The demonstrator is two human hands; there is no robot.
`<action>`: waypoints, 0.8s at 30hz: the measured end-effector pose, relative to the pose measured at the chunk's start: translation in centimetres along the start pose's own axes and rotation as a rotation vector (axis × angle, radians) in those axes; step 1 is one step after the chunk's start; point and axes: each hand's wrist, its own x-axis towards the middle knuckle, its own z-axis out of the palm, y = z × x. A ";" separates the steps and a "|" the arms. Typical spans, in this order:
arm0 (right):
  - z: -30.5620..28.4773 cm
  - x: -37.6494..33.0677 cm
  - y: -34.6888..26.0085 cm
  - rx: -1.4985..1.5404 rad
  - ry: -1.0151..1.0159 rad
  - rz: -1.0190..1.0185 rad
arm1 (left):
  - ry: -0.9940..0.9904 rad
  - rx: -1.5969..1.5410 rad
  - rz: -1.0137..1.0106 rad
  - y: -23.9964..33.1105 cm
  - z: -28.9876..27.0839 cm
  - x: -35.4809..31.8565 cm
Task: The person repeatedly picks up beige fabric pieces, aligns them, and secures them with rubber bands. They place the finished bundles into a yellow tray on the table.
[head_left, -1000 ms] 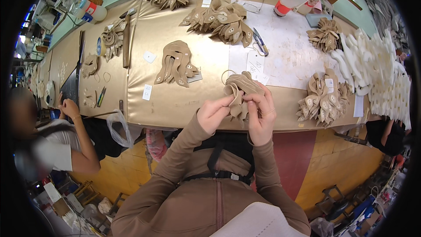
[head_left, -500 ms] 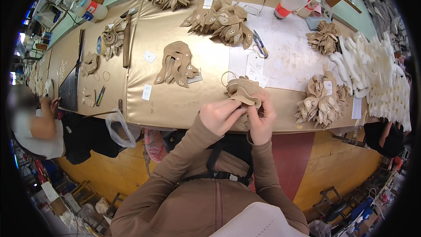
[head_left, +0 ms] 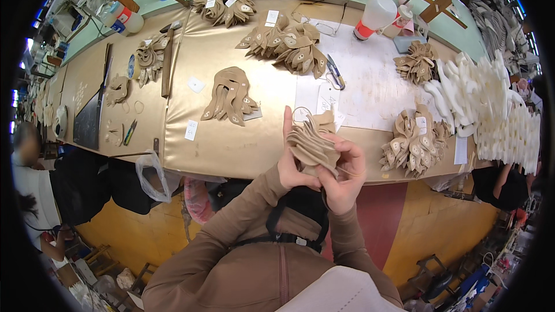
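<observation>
A thick bundle of tan fabric pieces (head_left: 312,143) is held up just over the table's near edge, its layered edges fanned upward. My left hand (head_left: 291,169) cradles its left side, the thumb below and one finger pointing straight up. From the right, my right hand (head_left: 346,180) grips the bundle between thumb and fingers. A thin loop (head_left: 299,114) shows at the bundle's far side. Just beyond lies a white tag (head_left: 328,101) with handwriting. Left of my hands, another pile of tan pieces (head_left: 230,93) rests on the table.
More tan bundles lie at the far middle (head_left: 286,46), far left (head_left: 222,3) and right (head_left: 413,141). Blue-handled snips (head_left: 335,73) rest on white paper. White padded pieces (head_left: 491,115) heap at the right. A plastic bottle (head_left: 377,14) stands at the back. People sit at both sides.
My left hand has turned up, with a finger now raised, and the bundle's layered edges face upward. At the left, a co-worker's arm has moved off the table. The whole view has shifted slightly.
</observation>
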 end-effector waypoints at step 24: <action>-7.7 4.9 4.7 -1.221 0.144 -0.090 | -0.018 -0.710 -0.382 0.2 -5.7 -2.5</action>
